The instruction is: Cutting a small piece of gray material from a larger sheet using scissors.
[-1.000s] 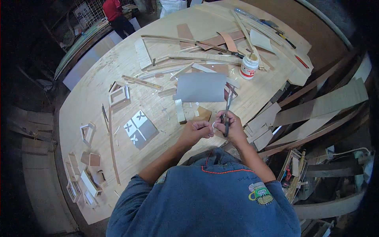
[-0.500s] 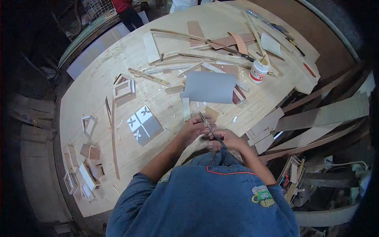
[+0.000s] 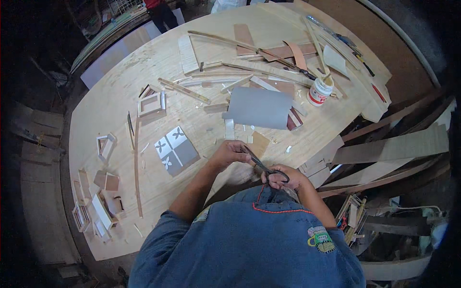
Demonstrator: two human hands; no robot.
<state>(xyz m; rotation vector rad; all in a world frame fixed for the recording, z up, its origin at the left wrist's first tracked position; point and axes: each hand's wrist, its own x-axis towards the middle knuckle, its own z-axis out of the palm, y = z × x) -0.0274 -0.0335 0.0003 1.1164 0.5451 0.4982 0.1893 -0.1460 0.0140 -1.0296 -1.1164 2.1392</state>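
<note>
A pair of dark-handled scissors (image 3: 263, 167) lies slantwise between my hands, close to my body at the table's near edge. My right hand (image 3: 289, 178) is closed around its handle loops. The blades point up and to the left, toward my left hand (image 3: 231, 154), whose fingers are pinched together by the blade tips. Whatever those fingers hold is too small to make out. Just beyond my hands lie a tan scrap (image 3: 260, 144) and a grey sheet (image 3: 259, 106). To the left sits a grey square panel (image 3: 181, 158) with white sections and dark and white petal shapes.
A white glue tub (image 3: 319, 92) with a brush stands at the right among wood strips (image 3: 269, 70). Small wooden frames (image 3: 151, 104) and box-like pieces (image 3: 104, 211) lie at the left. Curved boards (image 3: 389, 149) are stacked off the table's right side. A person (image 3: 162, 17) stands at the back.
My hands have moved a little apart, the left one to the left and the right one to the right. The scissors have turned, and their handle loops now show in my right hand.
</note>
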